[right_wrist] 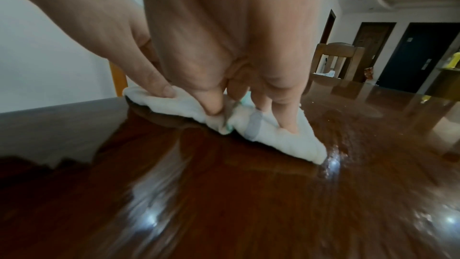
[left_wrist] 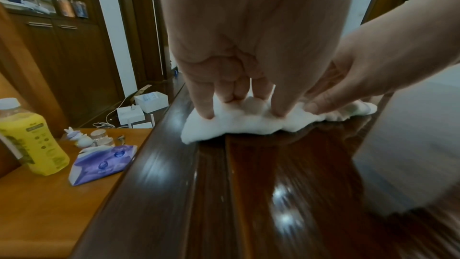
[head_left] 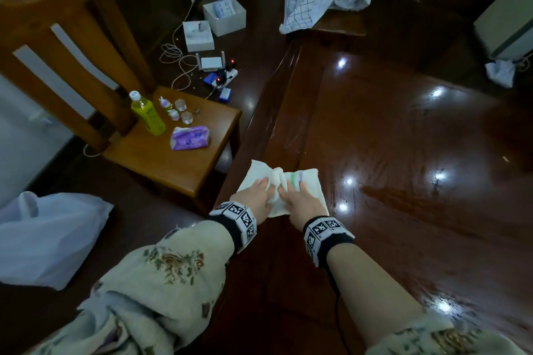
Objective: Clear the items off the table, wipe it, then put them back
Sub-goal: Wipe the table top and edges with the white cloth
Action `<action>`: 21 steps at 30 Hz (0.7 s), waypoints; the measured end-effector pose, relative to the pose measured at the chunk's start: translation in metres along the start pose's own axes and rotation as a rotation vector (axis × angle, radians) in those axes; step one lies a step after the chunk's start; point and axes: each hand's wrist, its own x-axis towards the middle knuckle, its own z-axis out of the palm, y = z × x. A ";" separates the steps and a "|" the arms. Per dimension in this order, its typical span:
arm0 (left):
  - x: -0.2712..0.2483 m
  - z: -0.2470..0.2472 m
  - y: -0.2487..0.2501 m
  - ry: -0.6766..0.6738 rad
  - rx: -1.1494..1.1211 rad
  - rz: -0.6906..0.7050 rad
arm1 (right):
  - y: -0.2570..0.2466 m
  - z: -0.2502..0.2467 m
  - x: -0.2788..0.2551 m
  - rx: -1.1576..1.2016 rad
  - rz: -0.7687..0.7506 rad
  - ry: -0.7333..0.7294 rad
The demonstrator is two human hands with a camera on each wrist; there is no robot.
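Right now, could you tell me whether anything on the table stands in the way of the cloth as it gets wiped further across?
Nothing visible does. Both the left hand and the right hand press the white cloth near the table's left edge, and the glossy top ahead is bare. The yellow bottle and purple tissue pack sit on the chair beside it.

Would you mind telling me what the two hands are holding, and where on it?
Both hands press a white cloth with coloured stripes flat on the dark glossy wooden table: the left hand on its left half, the right hand on its right half.
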 end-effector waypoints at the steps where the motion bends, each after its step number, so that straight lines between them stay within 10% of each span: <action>1: 0.008 -0.005 -0.002 0.015 -0.001 0.006 | 0.001 -0.006 0.006 0.003 -0.001 0.020; 21: 0.144 -0.099 -0.044 0.213 -0.087 0.171 | 0.022 -0.113 0.123 0.102 0.157 0.088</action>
